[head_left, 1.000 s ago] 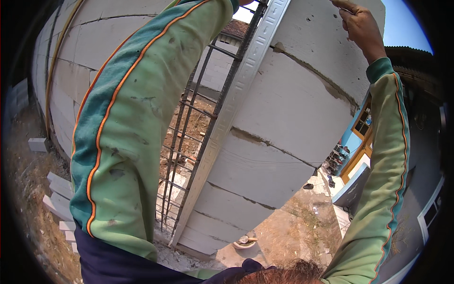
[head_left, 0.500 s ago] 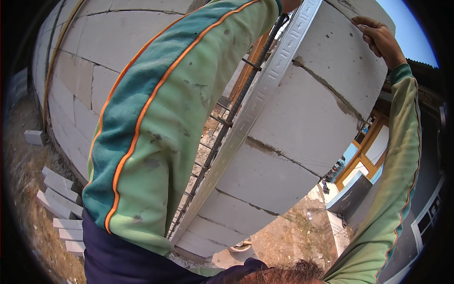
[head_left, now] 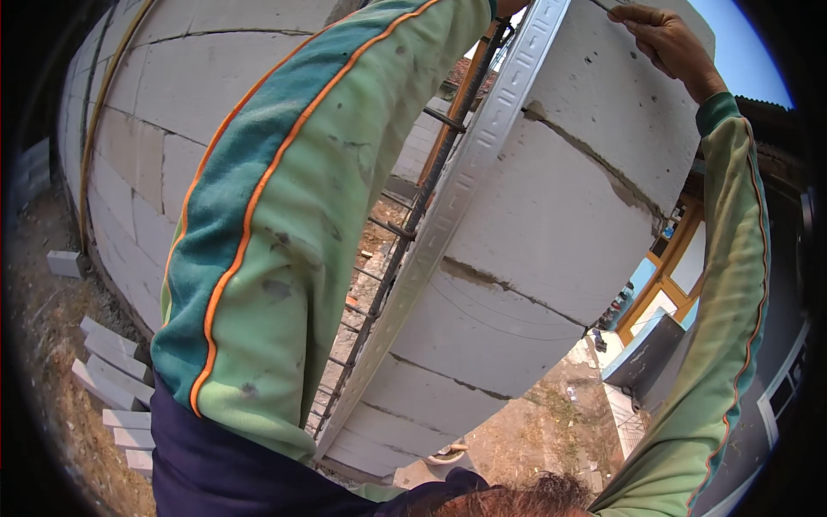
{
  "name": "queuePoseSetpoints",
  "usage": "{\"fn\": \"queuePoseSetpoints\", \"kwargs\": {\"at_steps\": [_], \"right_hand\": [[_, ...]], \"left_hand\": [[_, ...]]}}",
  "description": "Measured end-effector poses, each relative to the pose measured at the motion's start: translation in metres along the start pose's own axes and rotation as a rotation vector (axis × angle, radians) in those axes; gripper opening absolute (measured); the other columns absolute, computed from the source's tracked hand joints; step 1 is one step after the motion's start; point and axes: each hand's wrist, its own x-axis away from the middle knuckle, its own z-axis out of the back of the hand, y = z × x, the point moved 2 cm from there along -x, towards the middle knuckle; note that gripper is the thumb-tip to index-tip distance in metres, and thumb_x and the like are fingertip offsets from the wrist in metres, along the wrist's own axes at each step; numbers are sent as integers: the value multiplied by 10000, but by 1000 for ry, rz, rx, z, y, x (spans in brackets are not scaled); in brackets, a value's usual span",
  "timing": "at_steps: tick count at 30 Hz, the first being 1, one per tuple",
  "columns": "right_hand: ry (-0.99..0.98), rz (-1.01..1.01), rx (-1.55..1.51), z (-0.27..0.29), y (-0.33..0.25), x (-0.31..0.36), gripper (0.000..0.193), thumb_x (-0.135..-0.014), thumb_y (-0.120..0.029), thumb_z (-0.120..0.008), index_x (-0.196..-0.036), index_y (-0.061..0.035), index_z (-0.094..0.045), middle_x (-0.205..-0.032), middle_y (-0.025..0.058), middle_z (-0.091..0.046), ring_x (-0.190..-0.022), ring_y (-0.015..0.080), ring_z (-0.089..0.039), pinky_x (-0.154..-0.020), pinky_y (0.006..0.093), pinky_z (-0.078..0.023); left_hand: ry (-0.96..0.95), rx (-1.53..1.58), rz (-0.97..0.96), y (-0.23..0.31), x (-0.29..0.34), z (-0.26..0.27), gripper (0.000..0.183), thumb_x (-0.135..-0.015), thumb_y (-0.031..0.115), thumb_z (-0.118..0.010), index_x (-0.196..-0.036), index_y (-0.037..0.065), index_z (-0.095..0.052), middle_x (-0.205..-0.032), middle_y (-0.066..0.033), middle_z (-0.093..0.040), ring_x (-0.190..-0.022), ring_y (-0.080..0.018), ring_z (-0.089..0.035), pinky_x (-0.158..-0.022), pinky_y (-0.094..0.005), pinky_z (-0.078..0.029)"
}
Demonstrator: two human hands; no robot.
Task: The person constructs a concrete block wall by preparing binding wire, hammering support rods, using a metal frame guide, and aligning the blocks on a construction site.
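My right hand (head_left: 665, 41) is raised in front of the pale block wall (head_left: 525, 224) at the upper right. Its thumb and index finger pinch the end of a thin dark strand whose kind I cannot make out. My left arm, in a green sleeve (head_left: 293, 233), reaches up to the top edge. Only a sliver of my left hand (head_left: 512, 6) shows beside the embossed metal strip (head_left: 482, 146); its fingers are out of view. The strip runs slantwise along the wall's edge. Fine, slack thread-like lines sag across the blocks below my right hand.
A rebar cage (head_left: 401, 241) runs alongside the metal strip in the gap between the walls. Another block wall (head_left: 198, 73) curves along the left, with loose blocks (head_left: 116, 366) on the ground. An orange-framed window (head_left: 668, 276) lies at the right.
My right hand has shifted left and slightly up, toward the metal strip. The fine slack lines now sag farther left across the blocks. My left arm has moved slightly left.
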Motion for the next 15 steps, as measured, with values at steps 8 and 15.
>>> {"fn": "queuePoseSetpoints", "kwargs": {"at_steps": [8,15], "right_hand": [[150,1,76,-15,43,-12,278,-1027,-298,-556,-1195,-139,-709,-562,-58,-495,-415,-5,-363,-381,159,-328],[175,148,8,-12,67,-30,302,-1024,-280,-568,-1211,-78,-691,-816,-17,-701,-474,-1,-408,-422,149,-379]], "left_hand": [[167,270,321,8,1,26,160,-822,179,-616,-886,125,-752,-942,-128,-718,-1034,-290,-636,-930,-410,-470],[112,234,413,14,-7,32,212,-875,152,-555,-948,106,-748,-1005,-159,-724,-1077,-369,-627,-961,-442,-481]]}}
